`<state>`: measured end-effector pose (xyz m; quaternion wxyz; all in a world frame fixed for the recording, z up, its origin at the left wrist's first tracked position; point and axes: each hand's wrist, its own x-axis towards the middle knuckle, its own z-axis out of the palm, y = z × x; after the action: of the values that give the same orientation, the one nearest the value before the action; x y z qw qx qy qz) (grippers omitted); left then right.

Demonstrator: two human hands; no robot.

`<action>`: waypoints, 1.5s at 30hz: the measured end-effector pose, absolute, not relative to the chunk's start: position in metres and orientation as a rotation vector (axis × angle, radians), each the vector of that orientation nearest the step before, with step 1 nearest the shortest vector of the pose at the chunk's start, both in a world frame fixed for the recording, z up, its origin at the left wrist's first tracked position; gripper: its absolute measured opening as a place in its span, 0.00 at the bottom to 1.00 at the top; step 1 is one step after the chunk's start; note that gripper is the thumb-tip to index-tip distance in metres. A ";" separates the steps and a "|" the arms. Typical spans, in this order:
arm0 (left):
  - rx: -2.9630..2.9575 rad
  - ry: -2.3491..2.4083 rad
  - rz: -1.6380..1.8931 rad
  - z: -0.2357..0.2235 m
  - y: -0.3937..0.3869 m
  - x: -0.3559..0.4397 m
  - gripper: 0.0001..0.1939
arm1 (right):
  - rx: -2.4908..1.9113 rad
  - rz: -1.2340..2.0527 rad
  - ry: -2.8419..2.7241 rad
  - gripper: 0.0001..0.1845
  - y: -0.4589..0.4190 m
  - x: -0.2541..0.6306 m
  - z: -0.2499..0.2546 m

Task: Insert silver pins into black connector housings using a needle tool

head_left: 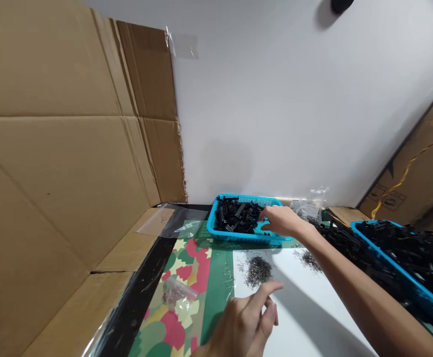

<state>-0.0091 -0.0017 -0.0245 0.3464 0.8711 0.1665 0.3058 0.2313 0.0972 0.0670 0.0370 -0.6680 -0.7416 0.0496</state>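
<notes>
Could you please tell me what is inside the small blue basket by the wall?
The blue basket holds a heap of black plastic parts. The right hand reaches into it, covering the right end, so what lies under the hand and the heap cannot be seen.

Your right hand (pixel 281 220) reaches into the blue basket (pixel 216 229) at the back of the table, fingertips on the heap of small black plastic parts (pixel 237 216) that fills it; the basket sits flat against the white wall.
</notes>
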 end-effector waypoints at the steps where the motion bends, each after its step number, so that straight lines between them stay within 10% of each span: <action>1: 2.273 0.424 0.797 -0.025 -0.002 -0.009 0.19 | -2.074 0.153 -2.294 0.16 0.103 0.228 0.063; 29: 1.595 0.782 0.721 -0.014 0.002 -0.004 0.20 | -1.717 -0.221 -1.858 0.17 0.034 0.269 0.051; 45: 1.611 0.879 0.680 -0.010 -0.005 -0.003 0.17 | -1.270 1.222 -1.590 0.17 -0.037 0.248 0.007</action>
<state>-0.0028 -0.0052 -0.0104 0.5583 0.6828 0.3727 0.2884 0.2480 -0.0371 0.0067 0.3743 -0.4962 -0.6212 0.4773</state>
